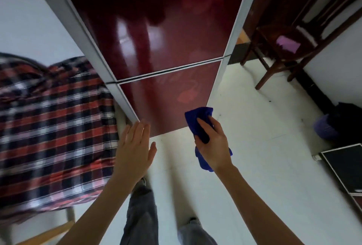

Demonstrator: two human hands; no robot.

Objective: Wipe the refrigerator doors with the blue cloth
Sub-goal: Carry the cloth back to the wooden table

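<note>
Head view: right hand (214,142) clamped around the blue cloth (198,117) at five o'clock, by the lower refrigerator door (166,99); left hand (135,146), fingers spread flat, near the door's bottom corner at seven o'clock.

I see glossy dark red refrigerator doors (156,35) framed in silver-grey trim, with pale reflections streaking down the panels. The cloth (197,121) in my right hand (213,146) is deep blue. To my left hangs a plaid fabric (52,127) of red, black and white checks. The floor (254,146) is white, the wooden chair (284,39) dark brown, with a pink patch on its seat.
</note>
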